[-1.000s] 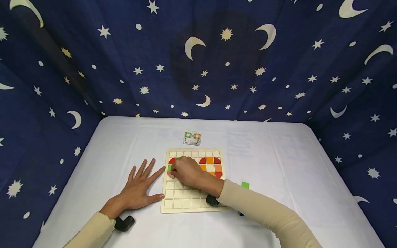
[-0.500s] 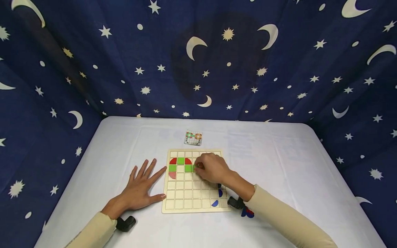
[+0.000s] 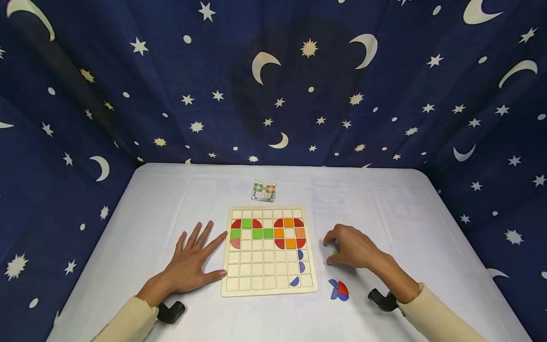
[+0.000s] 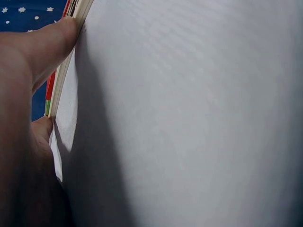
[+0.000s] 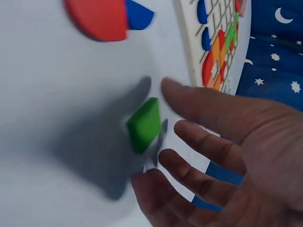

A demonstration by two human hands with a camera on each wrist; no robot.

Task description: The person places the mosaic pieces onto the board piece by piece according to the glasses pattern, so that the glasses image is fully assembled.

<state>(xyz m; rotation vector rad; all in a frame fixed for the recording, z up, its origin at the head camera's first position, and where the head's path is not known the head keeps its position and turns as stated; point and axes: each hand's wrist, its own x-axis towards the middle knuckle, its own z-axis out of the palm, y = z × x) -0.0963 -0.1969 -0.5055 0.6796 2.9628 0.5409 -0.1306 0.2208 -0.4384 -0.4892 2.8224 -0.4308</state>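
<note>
My left hand (image 3: 185, 266) lies with its fingers spread beside the wooden grid board (image 3: 252, 284), thumb and forefinger tips at its left edge. In the left wrist view, the thumb (image 4: 52, 42) meets the side of the board. To the right of the board, my right hand (image 3: 352, 249) is above the table over a green square tile (image 5: 145, 125), mostly hidden by that hand in the head view. Its fingers and thumb are parted around the tile with a gap on both sides. Green, red, orange and pink tiles sit in the board's upper rows.
Several blue and red rounded pieces (image 3: 343, 290) lie in a small cluster right of the board's lower corner. Blue pieces (image 3: 301, 267) rest on the board's right side. A small printed pattern card (image 3: 263, 191) lies behind the board. A dark starry curtain (image 3: 273, 95) surrounds the table.
My right hand moved from the board's left tiles to its middle, then off to the right over the green tile. A green tile now shows in the board's middle column. My left hand stayed put.
</note>
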